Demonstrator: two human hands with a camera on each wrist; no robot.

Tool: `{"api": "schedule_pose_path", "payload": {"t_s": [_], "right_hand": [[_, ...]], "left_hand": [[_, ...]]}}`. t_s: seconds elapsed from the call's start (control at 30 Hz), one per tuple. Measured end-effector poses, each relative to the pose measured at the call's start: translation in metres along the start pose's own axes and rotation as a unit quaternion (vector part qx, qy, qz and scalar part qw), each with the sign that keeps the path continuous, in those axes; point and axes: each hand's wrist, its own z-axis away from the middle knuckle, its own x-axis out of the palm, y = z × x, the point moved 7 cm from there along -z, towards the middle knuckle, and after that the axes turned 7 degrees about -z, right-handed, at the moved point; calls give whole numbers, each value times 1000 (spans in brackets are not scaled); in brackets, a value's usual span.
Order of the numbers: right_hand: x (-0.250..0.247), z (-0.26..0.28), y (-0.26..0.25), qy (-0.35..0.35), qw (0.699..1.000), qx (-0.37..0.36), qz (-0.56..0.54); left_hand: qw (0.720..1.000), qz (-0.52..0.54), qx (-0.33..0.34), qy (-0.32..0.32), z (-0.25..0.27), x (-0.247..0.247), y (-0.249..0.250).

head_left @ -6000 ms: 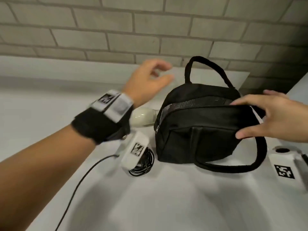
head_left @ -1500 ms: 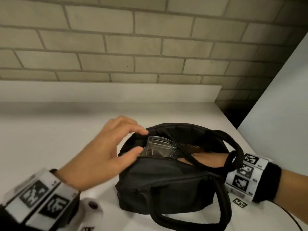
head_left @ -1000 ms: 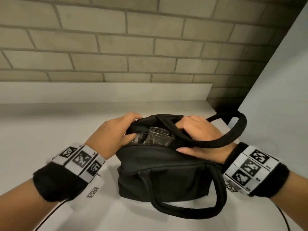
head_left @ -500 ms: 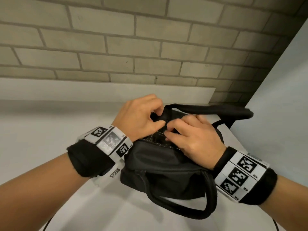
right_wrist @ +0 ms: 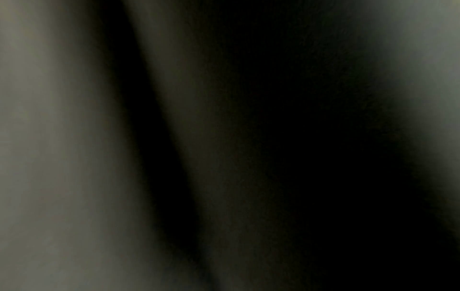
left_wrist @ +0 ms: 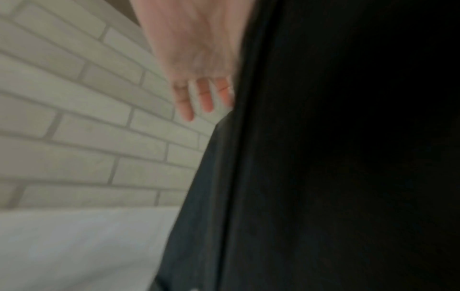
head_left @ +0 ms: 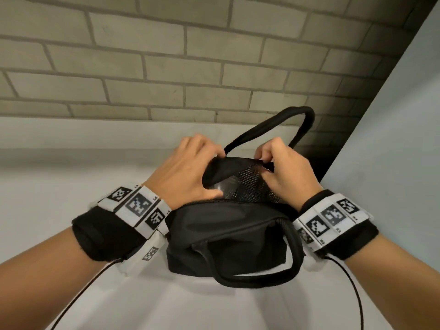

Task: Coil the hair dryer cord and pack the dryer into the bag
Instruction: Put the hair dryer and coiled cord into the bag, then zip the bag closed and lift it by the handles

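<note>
A black fabric bag (head_left: 226, 236) stands on the white counter (head_left: 59, 186) in the head view. My left hand (head_left: 188, 177) grips the left end of the bag's top edge, thumb pressed against the inside. My right hand (head_left: 283, 172) pinches the far rim of the opening at the right. Between my hands the mouth gapes, showing mesh lining (head_left: 250, 182) and a glossy dark surface inside; the dryer itself cannot be made out. One handle (head_left: 285, 117) arches up behind, the other (head_left: 273, 279) hangs in front. In the left wrist view, dark bag fabric (left_wrist: 323, 157) fills the right side.
A grey brick wall (head_left: 166, 67) rises behind the counter, with a low white ledge (head_left: 83, 132) at its foot. A pale panel (head_left: 392, 139) closes off the right side. Thin black cables (head_left: 78, 298) trail from both wristbands. The right wrist view is dark and blurred.
My hands, bunched together at the top middle half a second ago, have spread apart along the bag's rim. The rear handle has risen upright, and the mesh lining shows again.
</note>
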Motion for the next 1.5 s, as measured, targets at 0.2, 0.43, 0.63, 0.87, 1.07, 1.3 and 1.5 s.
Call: {"api": "schedule_pose_path", "payload": {"t_s": [0.2,0.43,0.63,0.87,1.07,1.3,1.5], "right_hand": [[-3,4,40,-92,991,94,28],[-1,16,65,-150,956,175,-184],[-42,27,39,-26,977,72,-201],[9,51,66,-282,898,196,-274],[27,50,53,-436,816,193,-326],[29,36,59,-359,804,220,-419],[29,32,65,-309,809,234,-442]], "left_hand": [[975,131,-143,-111,6,24,-29],[973,100,-175,-110,5,30,-40],[942,256,-217,5,20,6,-58],[920,346,-170,-71,83,10,-43],[922,279,-138,-231,77,25,-21],[848,408,-127,-314,62,40,-15],[832,465,-150,-263,57,40,-23]]}}
